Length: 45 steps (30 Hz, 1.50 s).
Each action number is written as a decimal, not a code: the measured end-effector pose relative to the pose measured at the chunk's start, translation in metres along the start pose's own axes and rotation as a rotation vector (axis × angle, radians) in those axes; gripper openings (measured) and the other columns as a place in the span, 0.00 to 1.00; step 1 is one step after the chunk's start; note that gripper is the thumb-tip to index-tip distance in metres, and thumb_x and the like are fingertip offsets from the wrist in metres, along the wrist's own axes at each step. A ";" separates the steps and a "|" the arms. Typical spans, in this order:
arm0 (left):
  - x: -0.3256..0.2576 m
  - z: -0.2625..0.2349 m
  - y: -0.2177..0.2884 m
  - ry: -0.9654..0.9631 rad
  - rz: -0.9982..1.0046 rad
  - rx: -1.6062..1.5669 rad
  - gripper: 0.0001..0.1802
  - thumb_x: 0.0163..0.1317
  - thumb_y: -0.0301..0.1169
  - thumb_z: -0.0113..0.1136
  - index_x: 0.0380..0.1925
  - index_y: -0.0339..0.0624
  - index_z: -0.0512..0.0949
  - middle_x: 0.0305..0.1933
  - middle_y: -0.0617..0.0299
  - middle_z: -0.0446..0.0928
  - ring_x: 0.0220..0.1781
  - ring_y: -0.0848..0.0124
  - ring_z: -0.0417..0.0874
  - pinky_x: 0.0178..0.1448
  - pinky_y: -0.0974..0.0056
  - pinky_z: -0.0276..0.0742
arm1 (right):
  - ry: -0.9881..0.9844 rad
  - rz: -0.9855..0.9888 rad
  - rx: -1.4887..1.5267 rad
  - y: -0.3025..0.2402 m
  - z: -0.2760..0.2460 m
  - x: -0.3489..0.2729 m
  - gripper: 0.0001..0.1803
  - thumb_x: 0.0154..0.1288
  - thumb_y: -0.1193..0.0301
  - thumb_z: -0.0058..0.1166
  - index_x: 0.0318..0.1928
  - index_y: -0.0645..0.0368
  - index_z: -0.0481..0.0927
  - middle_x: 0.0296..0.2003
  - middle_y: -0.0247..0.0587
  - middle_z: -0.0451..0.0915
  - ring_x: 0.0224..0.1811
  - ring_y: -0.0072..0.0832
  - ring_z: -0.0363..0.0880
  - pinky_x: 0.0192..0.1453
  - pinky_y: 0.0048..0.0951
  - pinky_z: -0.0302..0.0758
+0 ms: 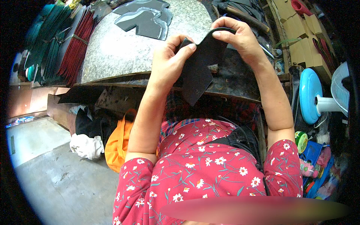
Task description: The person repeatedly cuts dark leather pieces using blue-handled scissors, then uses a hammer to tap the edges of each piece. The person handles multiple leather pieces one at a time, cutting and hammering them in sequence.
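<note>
Sheet of black material (206, 54), bent along its top, is pinched narrowly at the upper edge by the left hand (168, 58) and right hand (240, 39), near the front edge of the speckled slab (112, 52); open surface is left between left hand and flat black cutouts (144, 23).

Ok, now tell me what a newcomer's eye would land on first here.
Probably the red flowered shirt, filling the lower middle. Next, the black piece near the top centre, held between the left hand and the right hand. Then the bright spots: the orange bag left of centre and the blue-based fan at far right.
</note>
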<state>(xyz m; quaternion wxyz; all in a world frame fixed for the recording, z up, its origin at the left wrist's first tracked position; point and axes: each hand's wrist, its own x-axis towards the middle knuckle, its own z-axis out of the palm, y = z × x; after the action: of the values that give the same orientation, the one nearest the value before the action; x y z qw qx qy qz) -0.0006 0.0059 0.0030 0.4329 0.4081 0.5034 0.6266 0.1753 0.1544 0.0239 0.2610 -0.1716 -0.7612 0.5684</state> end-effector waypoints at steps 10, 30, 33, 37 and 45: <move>-0.002 0.007 -0.008 0.060 0.104 0.058 0.07 0.63 0.28 0.68 0.40 0.39 0.85 0.34 0.68 0.83 0.37 0.82 0.79 0.42 0.74 0.74 | -0.019 0.014 0.051 -0.003 0.007 0.000 0.09 0.67 0.68 0.62 0.42 0.59 0.84 0.36 0.25 0.82 0.41 0.12 0.77 0.49 0.19 0.73; -0.005 -0.011 0.003 0.097 -0.008 -0.049 0.22 0.68 0.35 0.62 0.58 0.36 0.76 0.38 0.67 0.78 0.37 0.80 0.75 0.41 0.73 0.73 | 0.090 -0.082 0.174 0.021 0.001 0.014 0.10 0.70 0.68 0.60 0.45 0.60 0.85 0.39 0.27 0.84 0.43 0.13 0.79 0.52 0.19 0.74; -0.015 -0.013 0.002 0.116 -0.011 0.218 0.27 0.62 0.26 0.66 0.60 0.33 0.70 0.35 0.64 0.77 0.36 0.78 0.77 0.40 0.70 0.74 | 0.230 -0.100 0.190 0.026 -0.003 0.017 0.11 0.71 0.67 0.59 0.46 0.60 0.86 0.39 0.28 0.85 0.43 0.14 0.80 0.52 0.19 0.74; -0.021 -0.027 0.006 0.104 0.041 0.190 0.26 0.61 0.23 0.65 0.59 0.34 0.71 0.32 0.67 0.74 0.35 0.78 0.76 0.41 0.72 0.73 | 0.179 -0.364 -0.155 0.029 -0.015 0.020 0.17 0.76 0.61 0.51 0.47 0.61 0.86 0.41 0.36 0.86 0.45 0.22 0.81 0.52 0.24 0.75; -0.016 -0.058 0.008 0.110 0.056 0.677 0.32 0.58 0.25 0.69 0.64 0.41 0.69 0.27 0.69 0.70 0.29 0.80 0.70 0.36 0.71 0.69 | 0.169 0.037 -1.327 0.036 -0.081 0.033 0.22 0.66 0.54 0.58 0.58 0.46 0.79 0.53 0.39 0.76 0.60 0.40 0.74 0.63 0.43 0.72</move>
<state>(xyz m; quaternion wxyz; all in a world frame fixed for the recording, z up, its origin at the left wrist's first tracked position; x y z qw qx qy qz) -0.0522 -0.0268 0.0001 0.2278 0.5081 0.6940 0.4564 0.1956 0.2460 0.0140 0.1491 -0.3525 -0.9233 -0.0313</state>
